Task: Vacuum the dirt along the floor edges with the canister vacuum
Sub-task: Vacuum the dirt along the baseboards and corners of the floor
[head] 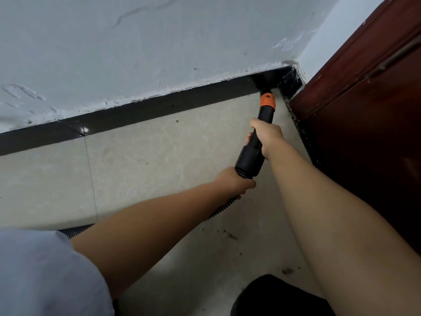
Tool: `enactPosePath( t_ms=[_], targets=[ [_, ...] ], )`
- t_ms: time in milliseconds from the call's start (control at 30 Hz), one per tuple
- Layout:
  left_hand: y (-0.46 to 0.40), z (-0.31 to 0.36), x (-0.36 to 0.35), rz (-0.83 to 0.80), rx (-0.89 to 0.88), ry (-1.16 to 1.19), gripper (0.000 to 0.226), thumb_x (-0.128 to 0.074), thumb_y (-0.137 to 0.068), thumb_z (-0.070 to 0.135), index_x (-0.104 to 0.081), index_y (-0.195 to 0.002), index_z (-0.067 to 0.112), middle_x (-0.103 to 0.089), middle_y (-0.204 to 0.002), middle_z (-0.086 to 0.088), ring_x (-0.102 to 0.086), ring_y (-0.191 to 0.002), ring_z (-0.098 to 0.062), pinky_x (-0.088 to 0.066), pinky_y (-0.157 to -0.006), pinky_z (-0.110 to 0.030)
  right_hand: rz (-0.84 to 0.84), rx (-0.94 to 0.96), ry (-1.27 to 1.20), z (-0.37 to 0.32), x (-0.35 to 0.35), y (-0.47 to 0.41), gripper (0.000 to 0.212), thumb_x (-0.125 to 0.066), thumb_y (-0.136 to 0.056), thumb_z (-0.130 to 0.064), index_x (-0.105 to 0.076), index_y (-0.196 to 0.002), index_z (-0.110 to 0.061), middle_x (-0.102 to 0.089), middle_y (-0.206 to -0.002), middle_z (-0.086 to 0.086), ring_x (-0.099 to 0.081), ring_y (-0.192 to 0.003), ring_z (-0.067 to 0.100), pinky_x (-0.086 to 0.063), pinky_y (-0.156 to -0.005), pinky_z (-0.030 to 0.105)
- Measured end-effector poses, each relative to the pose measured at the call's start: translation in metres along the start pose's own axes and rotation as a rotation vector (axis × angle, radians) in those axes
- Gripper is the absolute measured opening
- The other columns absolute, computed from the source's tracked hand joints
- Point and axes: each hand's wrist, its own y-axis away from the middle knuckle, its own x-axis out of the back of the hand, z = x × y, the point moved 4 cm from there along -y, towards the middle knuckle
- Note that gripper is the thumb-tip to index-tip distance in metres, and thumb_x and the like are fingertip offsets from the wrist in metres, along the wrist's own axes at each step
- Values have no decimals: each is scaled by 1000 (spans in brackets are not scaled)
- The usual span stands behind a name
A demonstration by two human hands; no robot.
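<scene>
Within both hands' fingers (249,138), vacuum nozzle (266,104).

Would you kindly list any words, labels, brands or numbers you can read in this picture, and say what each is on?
None: no readable text shows on the vacuum wand, its orange collar, the hose, the wall or the wooden door.

Nozzle tip (267,90) lost against black skirting (159,108).

Black vacuum wand (255,147) with orange collar (268,102), tilted, tip in the far right floor corner against the black skirting (159,106); ribbed hose (218,212) trails near-left. Dirt (287,271) specks lie near right.
</scene>
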Motion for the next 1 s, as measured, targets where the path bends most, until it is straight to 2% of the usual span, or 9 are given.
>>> enactPosePath(
  t_ms=[333, 533, 867, 1000],
  targets=[
    [-8, 7, 2, -26, -2, -53, 32, -62, -84, 14, -55, -113, 4, -53, -71, -3, -50, -59, -15, -46, -57, -23, 72, 4, -44, 1, 9, -9, 11, -56, -86, -9, -47, -81, -10, -53, -61, 7, -50, -47, 18, -49, -53, 30],
    [11, -7, -13, -38, 13, 45, 12, -60, -85, 9, -50, -91, 11, -48, -69, -5, -47, -56, -16, -44, -56, -25, -89, -12, 45, 10, 1, 5, 10, -55, -86, -7, -47, -81, -8, -50, -64, 7, -47, -47, 18, -47, -50, 26],
    [48, -37, -17, 7, 39, 191, 20, -61, -85, 8, -47, -100, 10, -47, -70, -4, -46, -57, -15, -44, -53, -24, -227, -32, 171, 30, -24, 47, 11, -54, -85, -4, -45, -79, -8, -49, -60, 8, -46, -47, 19, -45, -52, 29],
    [62, -46, -12, 17, 32, 222, 12, -59, -86, 7, -48, -88, 12, -46, -68, -5, -45, -57, -17, -44, -57, -27, -284, -43, 218, 37, -36, 60, 11, -54, -85, -5, -46, -79, -7, -49, -61, 8, -47, -43, 18, -46, -52, 28]
  ],
)
